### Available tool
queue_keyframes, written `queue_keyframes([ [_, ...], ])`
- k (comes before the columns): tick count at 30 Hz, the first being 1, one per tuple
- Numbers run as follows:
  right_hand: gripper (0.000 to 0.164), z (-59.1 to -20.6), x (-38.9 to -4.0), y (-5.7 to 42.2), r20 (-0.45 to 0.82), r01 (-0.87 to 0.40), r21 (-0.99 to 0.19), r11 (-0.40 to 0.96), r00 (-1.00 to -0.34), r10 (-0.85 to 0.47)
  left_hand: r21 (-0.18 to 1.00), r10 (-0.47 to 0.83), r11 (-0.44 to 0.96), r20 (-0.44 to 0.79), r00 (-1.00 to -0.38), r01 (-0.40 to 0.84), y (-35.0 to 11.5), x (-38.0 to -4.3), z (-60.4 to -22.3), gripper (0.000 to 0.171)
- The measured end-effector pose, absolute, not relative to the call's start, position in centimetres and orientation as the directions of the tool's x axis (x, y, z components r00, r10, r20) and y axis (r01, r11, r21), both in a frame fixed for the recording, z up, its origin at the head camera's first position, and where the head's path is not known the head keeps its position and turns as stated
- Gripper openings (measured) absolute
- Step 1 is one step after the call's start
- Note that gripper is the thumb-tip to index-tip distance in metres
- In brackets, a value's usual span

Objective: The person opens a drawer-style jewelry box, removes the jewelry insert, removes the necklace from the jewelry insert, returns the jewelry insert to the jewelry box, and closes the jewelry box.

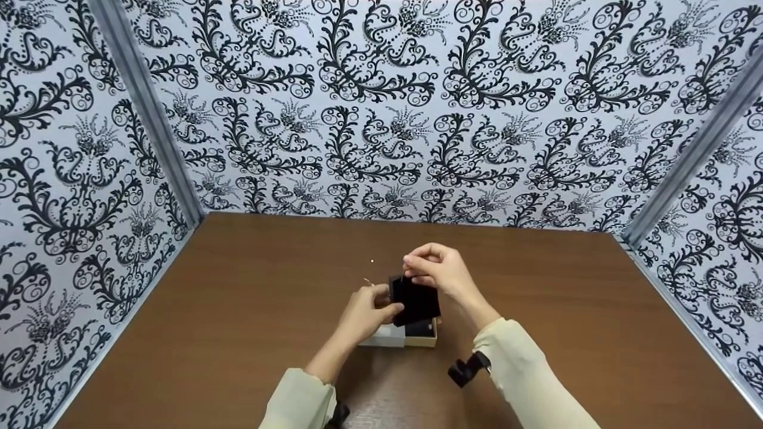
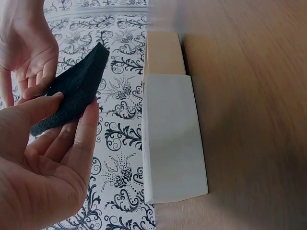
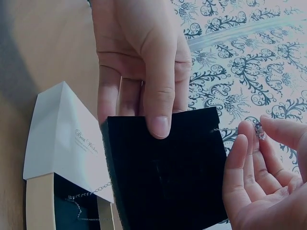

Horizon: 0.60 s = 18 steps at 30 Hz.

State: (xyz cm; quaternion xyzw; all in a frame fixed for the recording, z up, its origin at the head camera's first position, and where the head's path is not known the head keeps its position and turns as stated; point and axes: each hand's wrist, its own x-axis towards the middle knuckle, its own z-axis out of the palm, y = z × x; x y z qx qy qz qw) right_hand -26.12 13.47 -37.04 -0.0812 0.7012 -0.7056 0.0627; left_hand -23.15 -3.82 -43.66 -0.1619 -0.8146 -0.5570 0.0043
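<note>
My left hand grips a square black velvet-like jewelry pad by its edge, thumb on its face and fingers behind. The pad is tilted up above an open box. At its far corner my right hand pinches a small sparkling pendant between thumb and fingers. A thin silver chain runs from the pendant to a notch in the pad's edge. More fine chain hangs from behind the pad down into the box's dark inside.
Beneath the hands lies the box, a white printed sleeve partly slid over a tan tray. Tiny shiny bits lie on the brown table beyond the left hand. Patterned walls enclose the table's back and sides.
</note>
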Motion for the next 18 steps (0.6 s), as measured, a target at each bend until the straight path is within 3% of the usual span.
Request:
queue_keyframes([
  [18, 0.006, -36.35, -26.3, 13.92, -0.023, 0.039, -0.992, -0.123, -0.991, -0.131, 0.853, 0.305, 0.409, 0.205, -0.93, 0.323, -4.49, -23.21, -44.14, 0.013],
])
